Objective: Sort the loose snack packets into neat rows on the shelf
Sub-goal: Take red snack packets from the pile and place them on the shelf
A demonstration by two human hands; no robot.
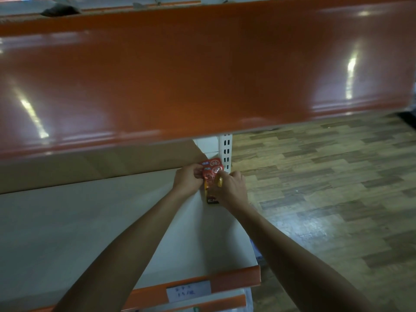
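A wide orange upper shelf [180, 75] fills the top of the view, glossy with streaks of reflected light. Below it lies the white shelf [67, 221], and along its back edge on the left a brown cardboard sheet [90, 170] leans against the rear. On the shelf's orange front lip, towards the right end, is a white price label [189, 293] with handwriting too blurred to read.

Both bare forearms reach in to the shelf's back right corner. The left hand [188, 180] has its fingers curled and pinches the left edge of the red snack packets [211, 168] – a small overlapping bunch with round white-and-red marks, held right at that corner. Just below them, nearer the front, a black packet [212, 201] with pale lettering shows partly from under the other hand, lying at the shelf's right edge.

The right hand [230, 190] rests over the right side of the bunch, back of the hand to the camera and fingers bent down. A yellow piece [219, 181] shows at its fingertips – what it is, and whether this hand truly grasps the packets or only presses on them, I cannot tell.

Just behind the packets stands a white slotted upright post [225, 149]. To the right, past the shelf's end, is a wood-patterned floor [326, 176].
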